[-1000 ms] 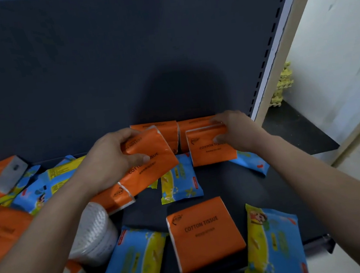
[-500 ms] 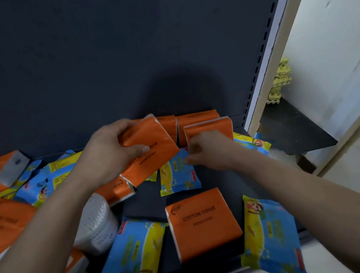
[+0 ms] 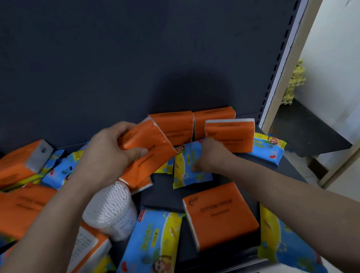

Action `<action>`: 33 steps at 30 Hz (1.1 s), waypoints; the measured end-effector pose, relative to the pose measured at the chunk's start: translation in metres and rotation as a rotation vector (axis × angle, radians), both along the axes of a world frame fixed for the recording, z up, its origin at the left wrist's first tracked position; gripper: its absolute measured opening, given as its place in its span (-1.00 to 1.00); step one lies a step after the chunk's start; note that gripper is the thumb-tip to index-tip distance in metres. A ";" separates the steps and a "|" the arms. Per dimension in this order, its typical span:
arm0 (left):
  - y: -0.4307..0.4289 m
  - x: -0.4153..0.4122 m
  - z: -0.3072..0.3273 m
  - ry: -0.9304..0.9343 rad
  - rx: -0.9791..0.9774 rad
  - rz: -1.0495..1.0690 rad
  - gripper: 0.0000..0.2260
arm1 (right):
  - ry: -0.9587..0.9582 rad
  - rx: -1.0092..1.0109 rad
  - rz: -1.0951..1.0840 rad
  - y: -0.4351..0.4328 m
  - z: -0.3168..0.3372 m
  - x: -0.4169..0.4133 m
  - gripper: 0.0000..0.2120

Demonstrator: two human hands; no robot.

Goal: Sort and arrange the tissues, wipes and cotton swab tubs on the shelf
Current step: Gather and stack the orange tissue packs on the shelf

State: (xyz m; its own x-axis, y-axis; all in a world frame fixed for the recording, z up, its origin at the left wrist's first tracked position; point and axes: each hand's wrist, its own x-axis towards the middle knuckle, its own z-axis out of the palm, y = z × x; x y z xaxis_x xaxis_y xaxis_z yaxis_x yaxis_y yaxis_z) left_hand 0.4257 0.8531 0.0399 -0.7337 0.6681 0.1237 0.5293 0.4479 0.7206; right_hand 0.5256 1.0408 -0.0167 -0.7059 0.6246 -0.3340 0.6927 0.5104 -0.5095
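Fingers (image 3: 121,127) of your left hand (image 3: 106,156) are clenching around an orange tissue pack (image 3: 151,149), holding it tilted at the centre of the frame. Just right of it, your right hand (image 3: 212,155) is grasping the upper edge of a blue-and-yellow wipes pack (image 3: 187,168) that is lying on the dark shelf (image 3: 164,197).

Behind both hands, a row of orange packs (image 3: 214,117) is standing against the dark back panel (image 3: 120,64). A clear cotton swab tub (image 3: 112,212) is sitting tilted at lower left of centre, just below the held pack. A flat tissue pack (image 3: 220,216) is lying at lower centre, between a second wipes pack (image 3: 152,251) and a third wipes pack (image 3: 283,250) at the shelf's front edge. More orange packs are lying jumbled at the left edge of the frame.
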 end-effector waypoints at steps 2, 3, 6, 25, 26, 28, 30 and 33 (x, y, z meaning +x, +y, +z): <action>0.002 0.000 0.000 0.005 -0.014 -0.014 -0.64 | 0.043 -0.091 -0.026 0.008 0.010 0.001 -0.60; 0.004 0.000 0.000 0.010 -0.028 -0.026 -0.64 | 0.060 -0.111 -0.024 0.012 0.015 0.001 -0.66; 0.013 0.001 0.001 0.043 -0.074 -0.071 -0.65 | 0.129 -0.064 -0.013 0.023 0.031 0.006 -0.75; 0.119 -0.004 -0.037 0.107 -0.337 -0.248 -0.55 | 0.234 0.330 0.128 0.096 0.073 0.062 -0.77; 0.122 -0.004 -0.037 0.093 -0.331 -0.254 -0.55 | 0.240 0.323 0.140 0.098 0.073 0.060 -0.77; 0.126 -0.006 -0.038 0.073 -0.334 -0.257 -0.53 | 0.245 0.322 0.164 0.100 0.074 0.057 -0.80; 0.124 -0.006 -0.040 0.101 -0.324 -0.231 -0.50 | 0.246 0.321 0.175 0.103 0.075 0.053 -0.80; 0.112 -0.008 -0.036 0.171 -0.280 -0.154 -0.47 | 0.249 0.320 0.196 0.105 0.078 0.049 -0.79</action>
